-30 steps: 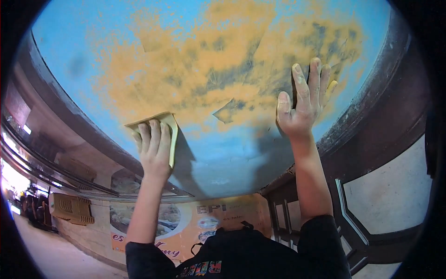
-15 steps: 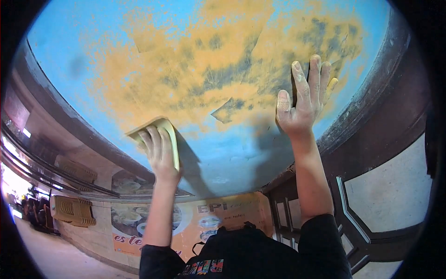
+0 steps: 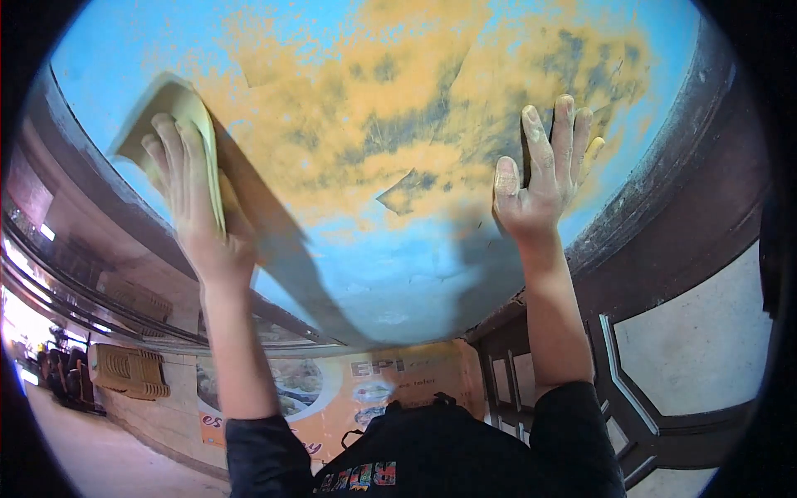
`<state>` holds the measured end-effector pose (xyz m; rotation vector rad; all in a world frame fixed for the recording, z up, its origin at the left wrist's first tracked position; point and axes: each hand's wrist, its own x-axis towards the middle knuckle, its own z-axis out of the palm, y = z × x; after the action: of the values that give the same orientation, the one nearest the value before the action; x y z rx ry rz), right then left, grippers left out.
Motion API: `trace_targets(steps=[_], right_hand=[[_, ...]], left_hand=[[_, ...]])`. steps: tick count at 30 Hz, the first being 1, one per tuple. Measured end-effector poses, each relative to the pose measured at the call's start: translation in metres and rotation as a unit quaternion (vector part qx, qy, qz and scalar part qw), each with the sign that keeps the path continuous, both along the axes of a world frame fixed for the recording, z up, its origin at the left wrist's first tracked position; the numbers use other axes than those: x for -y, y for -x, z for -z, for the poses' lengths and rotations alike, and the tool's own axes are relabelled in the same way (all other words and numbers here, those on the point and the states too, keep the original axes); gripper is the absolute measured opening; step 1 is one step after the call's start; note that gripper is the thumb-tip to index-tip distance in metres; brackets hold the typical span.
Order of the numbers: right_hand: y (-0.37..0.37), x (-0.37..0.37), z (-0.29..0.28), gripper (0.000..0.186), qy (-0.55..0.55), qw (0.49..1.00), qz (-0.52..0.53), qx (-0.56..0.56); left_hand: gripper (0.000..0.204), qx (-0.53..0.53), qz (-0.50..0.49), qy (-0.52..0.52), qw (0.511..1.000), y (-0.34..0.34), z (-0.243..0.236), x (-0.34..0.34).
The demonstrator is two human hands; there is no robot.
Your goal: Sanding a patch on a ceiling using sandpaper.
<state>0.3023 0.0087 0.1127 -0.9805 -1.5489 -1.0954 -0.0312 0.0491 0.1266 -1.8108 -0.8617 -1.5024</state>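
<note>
My left hand [image 3: 198,199] presses a folded, pale yellow sheet of sandpaper [image 3: 171,93] against the left part of a painted panel [image 3: 398,286]. Its fingers lie over the sheet, and the thumb is partly behind the fold. The panel is light blue, with a broad orange worn patch [image 3: 332,108] and dark grey blotches in its middle. Flat against the right side of this patch rests my right hand [image 3: 544,187], its fingers spread and holding nothing. Pale dust coats the fingers of both hands.
A dark frame [image 3: 664,178] borders the panel on the right, and a brown edge runs along the left. Stacked tan plastic chairs [image 3: 129,371] stand at the lower left, beside an orange banner [image 3: 340,415]. A dark door with pale panes [image 3: 689,332] fills the lower right.
My left hand has moved up and to the left across the panel with the sandpaper, reaching the blue area near the left edge. My right hand has stayed in place.
</note>
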Motion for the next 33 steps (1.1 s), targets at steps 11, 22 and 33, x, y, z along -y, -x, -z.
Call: trace_targets(steps=[11, 22, 33], right_hand=[[0.006, 0.0, 0.001, 0.047, -0.012, 0.999, -0.003, -0.033], [0.0, 0.006, -0.007, 0.046, 0.0, 1.0, -0.007, 0.01], [0.007, 0.006, -0.007, 0.046, 0.0, 1.0, 0.002, 0.002]], left_hand=[[0.045, -0.005, -0.031, 0.069, 0.997, -0.001, 0.142, -0.004], [0.043, 0.017, 0.022, 0.042, 0.999, -0.013, 0.068, 0.006], [0.043, 0.012, 0.002, 0.028, 1.0, 0.004, 0.007, 0.002]])
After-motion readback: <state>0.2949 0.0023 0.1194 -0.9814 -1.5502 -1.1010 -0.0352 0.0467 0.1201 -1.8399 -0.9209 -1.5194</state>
